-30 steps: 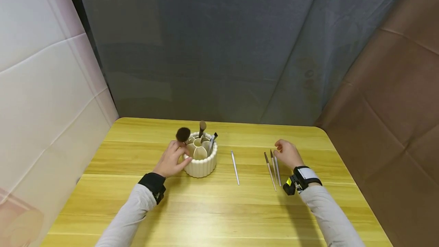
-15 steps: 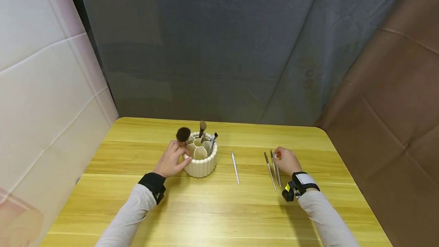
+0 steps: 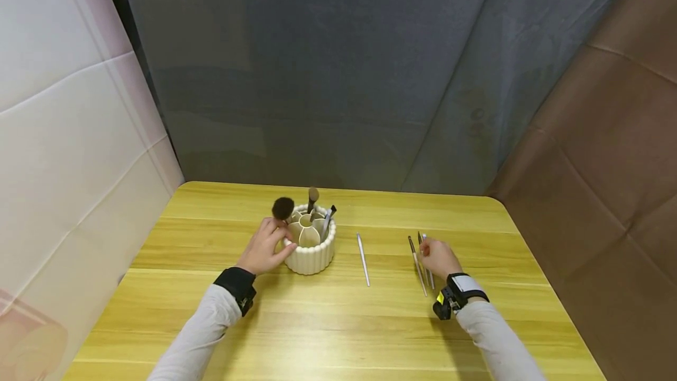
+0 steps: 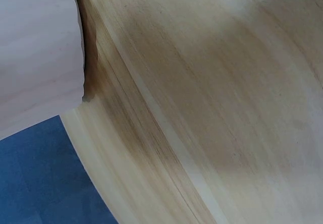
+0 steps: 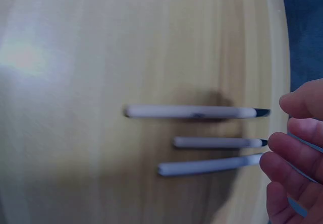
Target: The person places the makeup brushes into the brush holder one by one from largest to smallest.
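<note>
A cream ribbed brush holder (image 3: 312,258) stands on the yellow wooden table (image 3: 317,322). It contains a fluffy dark brush (image 3: 282,207), a brown-tipped brush (image 3: 312,195) and a slim dark-tipped one (image 3: 329,214). My left hand (image 3: 275,237) grips the holder's left side, thumb against its wall. My right hand (image 3: 426,247) hovers low over three thin brushes (image 3: 415,257) lying side by side. In the right wrist view its loosely curled fingers (image 5: 290,156) are at the tips of those thin brushes (image 5: 217,143), holding nothing. A single thin brush (image 3: 362,258) lies between holder and hand.
A grey cloth backdrop (image 3: 344,75) hangs behind the table, a white panel (image 3: 63,134) on the left, brown sheeting (image 3: 608,163) on the right. The left wrist view shows only table wood (image 4: 212,108), the white panel and blue cloth.
My right hand has drawn back toward me and slightly left, now covering the upper ends of the three thin brushes. The left hand and holder have stayed put.
</note>
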